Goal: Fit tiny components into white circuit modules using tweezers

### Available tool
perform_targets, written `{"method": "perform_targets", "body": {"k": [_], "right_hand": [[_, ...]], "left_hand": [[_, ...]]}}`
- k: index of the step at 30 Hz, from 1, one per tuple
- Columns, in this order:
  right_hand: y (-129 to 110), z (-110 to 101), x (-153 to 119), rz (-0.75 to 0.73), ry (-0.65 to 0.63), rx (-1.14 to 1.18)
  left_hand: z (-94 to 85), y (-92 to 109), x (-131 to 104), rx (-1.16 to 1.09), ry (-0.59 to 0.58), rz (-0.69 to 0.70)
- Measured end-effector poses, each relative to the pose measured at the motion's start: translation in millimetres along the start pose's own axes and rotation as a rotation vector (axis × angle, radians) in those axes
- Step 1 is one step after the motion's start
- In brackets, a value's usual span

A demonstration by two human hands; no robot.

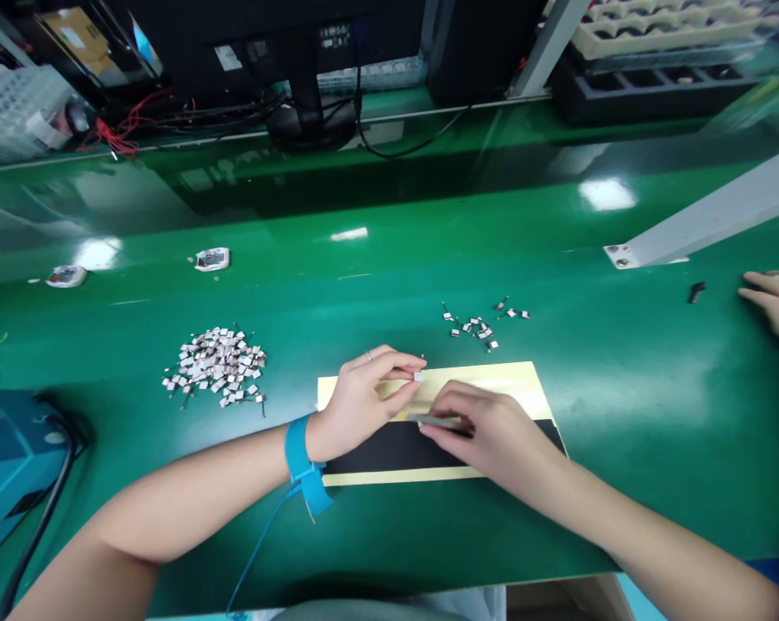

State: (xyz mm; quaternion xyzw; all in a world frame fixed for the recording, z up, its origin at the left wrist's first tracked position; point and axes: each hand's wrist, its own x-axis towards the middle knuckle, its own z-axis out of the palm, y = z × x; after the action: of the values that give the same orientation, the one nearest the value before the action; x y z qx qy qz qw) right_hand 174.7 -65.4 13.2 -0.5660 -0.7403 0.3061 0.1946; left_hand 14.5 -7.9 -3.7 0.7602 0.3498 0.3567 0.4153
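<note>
Between the thumb and forefinger of my left hand (363, 397) is a small white square part (418, 377), with a tiny tip rising above it. My right hand (493, 427) grips a slim grey metal tool (436, 421) that looks like tweezers, its end pointing left, just below the left fingertips. Both hands are over a pale yellow sheet (505, 379) with a black strip (389, 453) along it. Left of the sheet lies a heap of small white parts with dark leads (217, 362). A smaller scattered group of similar parts (476, 328) lies beyond the sheet.
Two small white-rimmed devices (212, 259) lie at the back left. A blue machine (14, 466) stands at the left edge. A grey metal post (719, 207) slants in at the right, near another person's hand (777, 302). A monitor stand (308, 112) stands behind.
</note>
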Motion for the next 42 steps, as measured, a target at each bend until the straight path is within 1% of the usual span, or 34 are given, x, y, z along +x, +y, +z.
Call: {"method": "perform_targets", "body": {"k": [4, 6, 8, 14, 18, 23, 26, 28, 30, 33, 36, 39, 41, 42], "right_hand": [[0.9, -12.8, 10.0, 0.147, 0.079, 0.432], [-0.9, -13.5, 12.7, 0.183, 0.080, 0.570], [-2.4, -11.2, 13.9, 0.198, 0.072, 0.645], [-1.4, -6.0, 13.6, 0.224, 0.042, 0.679], [-0.5, -5.2, 14.7, 0.212, 0.036, 0.652], [-1.9, 2.4, 16.3, 0.259, 0.091, 0.600], [0.3, 3.1, 17.5, 0.301, 0.095, 0.691], [4.2, -1.2, 17.8, 0.290, 0.060, 0.807], [8.2, -7.4, 17.7, 0.268, 0.011, 0.859], [9.4, -13.1, 17.0, 0.261, -0.037, 0.761], [3.5, -9.7, 15.7, 0.241, 0.002, 0.556], [0.8, -5.1, 12.2, 0.182, 0.096, 0.320], [6.0, -6.6, 10.6, 0.129, 0.212, 0.154], [10.4, -8.9, 10.6, 0.093, 0.301, 0.055]], "left_hand": [[-0.4, 1.7, -2.9, 0.022, 0.010, 0.049], [-0.6, 2.1, -4.1, 0.029, 0.008, 0.077], [-0.9, 2.1, -4.8, 0.029, -0.001, 0.103], [-2.4, 4.3, -5.2, 0.122, -0.019, 0.162], [-2.7, 6.9, -5.1, 0.194, -0.023, 0.160], [-2.6, 6.1, -5.6, 0.255, -0.014, 0.221], [-3.0, 5.8, -6.1, 0.262, -0.041, 0.208], [-3.6, 6.3, -6.2, 0.239, -0.040, 0.184], [-4.5, 6.8, -6.3, 0.206, -0.024, 0.179], [-4.7, 6.1, -7.2, 0.212, -0.026, 0.202], [-1.6, 4.7, -9.7, 0.269, -0.086, 0.253], [-0.5, 5.7, -8.0, 0.359, -0.153, 0.288], [-8.8, 7.7, -2.1, 0.444, -0.205, 0.302], [-17.4, 8.9, 1.4, 0.488, -0.227, 0.306]]}}
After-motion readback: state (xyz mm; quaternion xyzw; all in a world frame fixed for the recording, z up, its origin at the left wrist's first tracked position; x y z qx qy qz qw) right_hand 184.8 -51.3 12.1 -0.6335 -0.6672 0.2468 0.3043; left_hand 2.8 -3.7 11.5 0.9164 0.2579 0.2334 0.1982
